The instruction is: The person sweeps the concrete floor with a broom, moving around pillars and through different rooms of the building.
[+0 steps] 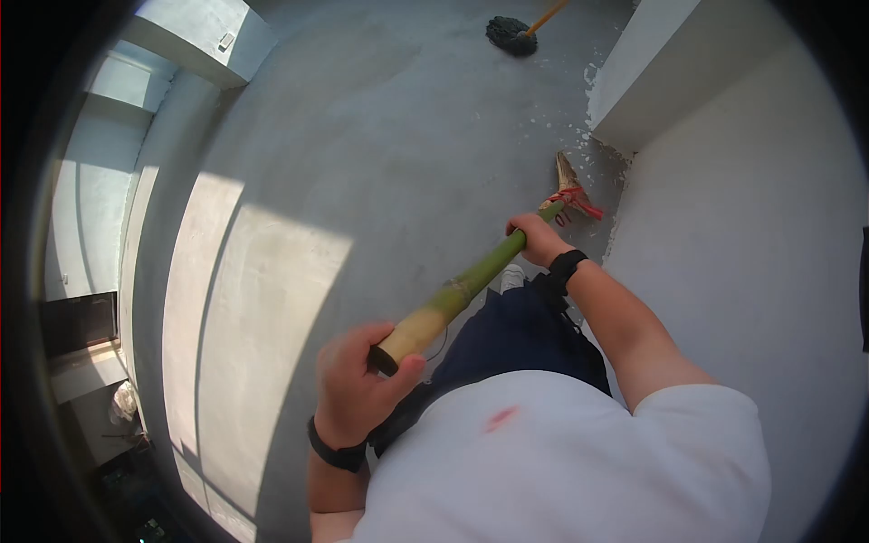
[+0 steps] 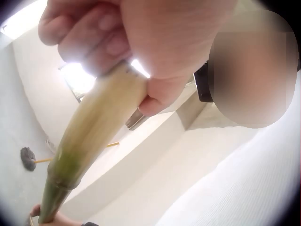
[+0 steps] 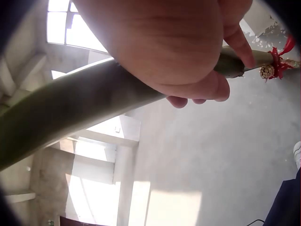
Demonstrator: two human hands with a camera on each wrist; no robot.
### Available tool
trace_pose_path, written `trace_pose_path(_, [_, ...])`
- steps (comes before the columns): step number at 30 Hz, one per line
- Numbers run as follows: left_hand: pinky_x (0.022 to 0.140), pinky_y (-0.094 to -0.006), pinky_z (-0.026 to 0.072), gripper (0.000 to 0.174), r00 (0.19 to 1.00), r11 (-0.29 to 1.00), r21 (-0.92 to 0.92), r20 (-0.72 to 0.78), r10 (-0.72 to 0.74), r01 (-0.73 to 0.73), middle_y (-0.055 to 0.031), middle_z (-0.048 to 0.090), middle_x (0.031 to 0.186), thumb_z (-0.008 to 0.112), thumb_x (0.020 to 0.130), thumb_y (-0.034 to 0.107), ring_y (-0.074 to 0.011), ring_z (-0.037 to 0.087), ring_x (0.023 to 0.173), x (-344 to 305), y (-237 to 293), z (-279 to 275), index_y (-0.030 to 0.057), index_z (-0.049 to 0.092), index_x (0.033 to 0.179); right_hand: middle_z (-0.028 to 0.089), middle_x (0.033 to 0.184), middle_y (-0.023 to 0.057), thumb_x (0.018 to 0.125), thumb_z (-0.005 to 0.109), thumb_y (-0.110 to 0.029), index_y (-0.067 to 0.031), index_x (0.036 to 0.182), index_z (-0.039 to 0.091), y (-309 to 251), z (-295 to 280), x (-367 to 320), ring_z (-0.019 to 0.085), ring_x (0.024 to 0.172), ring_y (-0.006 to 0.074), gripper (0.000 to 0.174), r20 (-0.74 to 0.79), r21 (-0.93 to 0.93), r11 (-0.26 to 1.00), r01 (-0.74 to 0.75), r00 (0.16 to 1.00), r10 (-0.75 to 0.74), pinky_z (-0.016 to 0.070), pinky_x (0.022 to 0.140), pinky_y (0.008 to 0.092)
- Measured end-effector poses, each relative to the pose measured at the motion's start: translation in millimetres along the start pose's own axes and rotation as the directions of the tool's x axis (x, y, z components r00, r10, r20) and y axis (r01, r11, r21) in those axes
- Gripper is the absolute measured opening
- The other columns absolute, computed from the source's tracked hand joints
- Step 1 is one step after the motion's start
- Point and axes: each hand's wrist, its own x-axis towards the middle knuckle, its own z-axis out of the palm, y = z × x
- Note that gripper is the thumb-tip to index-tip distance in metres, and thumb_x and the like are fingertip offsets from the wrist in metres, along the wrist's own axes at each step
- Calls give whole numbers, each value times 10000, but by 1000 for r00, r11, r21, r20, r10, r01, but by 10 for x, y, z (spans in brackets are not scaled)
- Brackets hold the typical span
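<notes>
Left hand (image 1: 362, 385): fingers and thumb are curled tight round the pale top end of the handle (image 1: 462, 294), just in front of the person's waist.
Right hand (image 1: 536, 240): wrapped round the green lower stretch of the same handle, well ahead of the left hand. From the wrist view the fingertips show under the pole.
Hands on the pole: two, well apart, with bare bamboo between them.
Broom (image 1: 507, 253): one. Its bamboo handle slants from the left hand forward and down through the right hand.
Broom head (image 1: 568, 176): just past the right hand, a bundle of straw with its tips on the floor close to the wall's corner.
Red cord (image 1: 579, 206): one binding, knotted where handle meets straw, right beside the right hand's knuckles, loose ends sticking out.
Wristbands (image 1: 337, 452): two, black, one behind each hand.
Shoe (image 1: 512, 276): one white toe in sight, just under the right hand and beside the pole.
Clothes: a white shirt (image 1: 579, 462) with one small red mark, below both hands, and dark trousers (image 1: 525, 339) between them.
Flecks (image 1: 593, 77): white chips scattered on the floor beyond the right hand, along the wall's foot.
Mop (image 1: 511, 36): one, far beyond the right hand, with a dark head on the floor and an orange stick running out of sight.
Floor (image 1: 389, 136): grey concrete, with sunlit patches out to the left of the left hand.
Wall (image 1: 751, 208): white, to the right of the right hand, with one block jutting out beyond it.
</notes>
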Motion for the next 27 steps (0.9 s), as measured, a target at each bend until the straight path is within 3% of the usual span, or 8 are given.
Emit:
trace_pose_path(3, [464, -329, 302, 384, 930, 914, 256, -111, 350, -313, -45, 465, 550, 733, 651, 357, -210, 409, 446, -660, 113, -565, 53, 554, 803, 595, 874, 156, 662, 579, 37, -59, 828, 594, -818, 360, -100, 552, 888, 351, 193, 256, 62, 993, 100, 960, -112, 453, 741, 404])
trace_pose_path(5, [474, -333, 268, 340, 902, 884, 306, -139, 408, -353, -38, 397, 534, 655, 714, 353, -202, 332, 429, -1094, 240, -801, 53, 534, 818, 593, 885, 151, 661, 581, 33, -69, 864, 600, -1348, 476, -291, 552, 897, 344, 229, 273, 109, 972, 210, 934, -232, 454, 752, 396])
trace_pose_path(7, [452, -326, 245, 451, 804, 757, 514, -195, 561, -403, -70, 383, 562, 576, 774, 475, -178, 302, 460, -1436, 194, -1010, 40, 510, 874, 592, 896, 147, 662, 582, 29, -79, 899, 602, -1642, 520, -452, 551, 907, 339, 261, 296, 116, 955, 272, 908, -295, 454, 763, 390])
trace_pose_path(10, [488, -348, 264, 343, 759, 807, 494, -374, 533, -323, -65, 424, 565, 594, 780, 356, -204, 311, 443, -1779, 30, -1082, 30, 525, 858, 587, 900, 131, 671, 598, 14, -82, 920, 600, -1815, 589, -612, 547, 917, 326, 267, 309, 78, 951, 300, 899, -309, 450, 785, 377])
trace_pose_path(13, [469, -349, 253, 347, 905, 892, 381, -240, 351, -245, -72, 421, 549, 593, 783, 367, -225, 318, 427, -1811, -60, -948, 25, 548, 826, 588, 905, 120, 685, 615, -2, -78, 916, 596, -1479, 512, -612, 543, 927, 320, 244, 291, 18, 957, 290, 914, -282, 445, 802, 368])
trace_pose_path(18, [458, -318, 345, 278, 980, 967, 237, -152, 128, -89, -53, 515, 540, 668, 724, 282, -220, 471, 430, -1224, -95, -477, 21, 593, 779, 596, 889, 143, 709, 595, 12, -56, 921, 590, -595, 200, -285, 561, 900, 331, 222, 259, -128, 961, 247, 943, -208, 445, 795, 370])
trace_pose_path(25, [500, -333, 419, 258, 995, 992, 82, -9, -99, 99, -93, 577, 610, 679, 723, 250, -256, 560, 528, -74, -53, 314, 34, 610, 846, 608, 946, 158, 743, 547, -31, -97, 941, 599, 627, -482, 316, 559, 943, 354, 215, 244, -276, 961, 6, 968, 64, 453, 787, 384])
trace_pose_path(27, [507, -333, 426, 258, 990, 988, 83, 41, -133, 130, -100, 585, 634, 677, 728, 243, -259, 571, 552, 215, -71, 555, 31, 607, 858, 610, 931, 156, 727, 565, -25, -97, 915, 608, 969, -569, 466, 567, 923, 352, 206, 260, -328, 944, 21, 963, 69, 458, 786, 391])
